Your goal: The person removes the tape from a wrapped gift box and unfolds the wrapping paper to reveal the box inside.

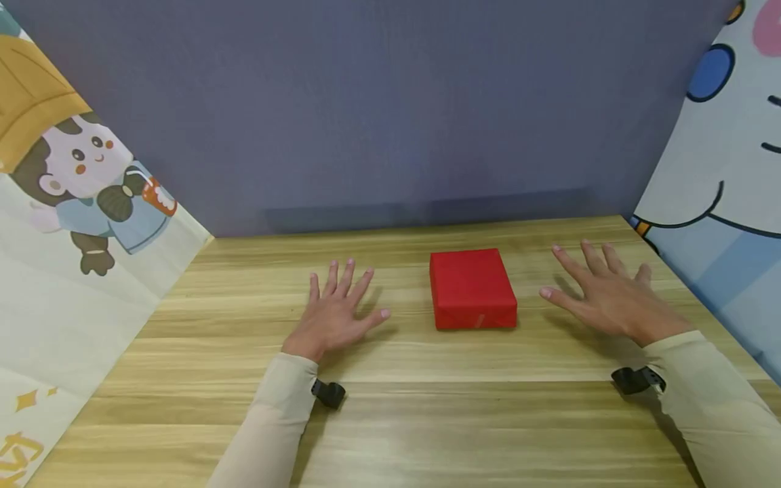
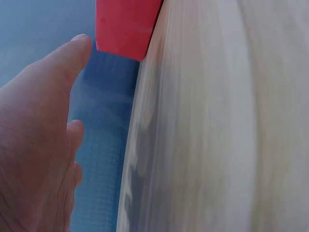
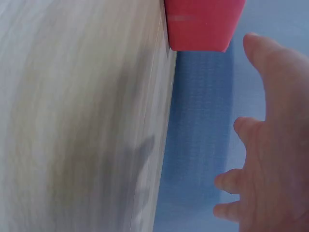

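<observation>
A box wrapped in red paper lies flat on the wooden table, right of the middle in the head view. To its left, my left hand hovers palm down with spread fingers, apart from the box. My right hand is held the same way on the box's right side, fingers fanned out and touching nothing. In the left wrist view the red box shows beyond the thumb. The right wrist view has the box at the top, with the thumb pointing toward it.
A grey-blue panel rises along the table's far edge. Printed sheets stand at both sides: a cartoon figure on the left, a white cartoon face on the right. Each wrist wears a small black camera.
</observation>
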`<state>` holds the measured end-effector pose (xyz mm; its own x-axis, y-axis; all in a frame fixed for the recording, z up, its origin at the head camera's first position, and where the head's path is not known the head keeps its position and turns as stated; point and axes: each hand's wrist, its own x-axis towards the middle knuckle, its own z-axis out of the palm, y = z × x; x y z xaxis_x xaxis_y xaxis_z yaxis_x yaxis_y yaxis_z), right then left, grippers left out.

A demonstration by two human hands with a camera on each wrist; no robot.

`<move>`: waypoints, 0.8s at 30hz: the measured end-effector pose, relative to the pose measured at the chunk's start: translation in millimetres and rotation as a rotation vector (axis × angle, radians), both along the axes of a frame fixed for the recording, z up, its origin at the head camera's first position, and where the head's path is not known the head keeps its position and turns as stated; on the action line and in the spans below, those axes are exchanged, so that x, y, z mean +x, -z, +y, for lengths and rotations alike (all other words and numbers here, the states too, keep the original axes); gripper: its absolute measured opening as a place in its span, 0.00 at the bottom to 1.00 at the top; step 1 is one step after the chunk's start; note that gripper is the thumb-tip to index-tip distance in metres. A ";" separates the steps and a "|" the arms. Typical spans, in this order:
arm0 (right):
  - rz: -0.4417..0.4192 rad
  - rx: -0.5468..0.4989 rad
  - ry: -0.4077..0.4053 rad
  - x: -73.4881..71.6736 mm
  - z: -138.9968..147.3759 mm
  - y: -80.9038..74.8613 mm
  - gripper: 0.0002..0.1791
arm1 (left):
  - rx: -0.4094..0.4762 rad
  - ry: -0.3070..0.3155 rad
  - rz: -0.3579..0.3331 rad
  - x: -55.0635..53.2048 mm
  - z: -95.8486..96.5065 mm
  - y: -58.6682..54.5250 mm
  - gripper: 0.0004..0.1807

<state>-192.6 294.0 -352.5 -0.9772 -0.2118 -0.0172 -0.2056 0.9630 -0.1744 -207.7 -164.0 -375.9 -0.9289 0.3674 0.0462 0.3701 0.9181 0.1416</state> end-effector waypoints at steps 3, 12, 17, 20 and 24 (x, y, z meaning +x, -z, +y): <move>0.014 0.005 -0.007 -0.2 -1.0 0.4 0.49 | 0.001 0.011 0.003 0.6 3.0 -0.3 0.51; 0.019 0.009 -0.021 -0.5 -5.4 1.2 0.49 | -0.031 0.028 0.010 1.2 11.8 -2.0 0.51; 0.033 0.019 -0.025 -0.7 -8.4 1.7 0.49 | -0.051 0.049 0.026 2.4 17.9 -3.0 0.51; 0.038 0.021 -0.033 0.0 -10.9 1.0 0.49 | -0.053 0.062 0.034 3.3 21.5 -2.8 0.51; 0.049 0.026 -0.053 2.0 -15.1 0.0 0.48 | -0.046 0.072 0.058 4.0 26.1 -2.0 0.51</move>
<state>-190.6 278.9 -352.5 -0.9645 -0.2631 0.0242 -0.2639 0.9546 -0.1378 -203.7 -137.9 -373.9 -0.8963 0.4362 0.0804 0.4418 0.8939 0.0762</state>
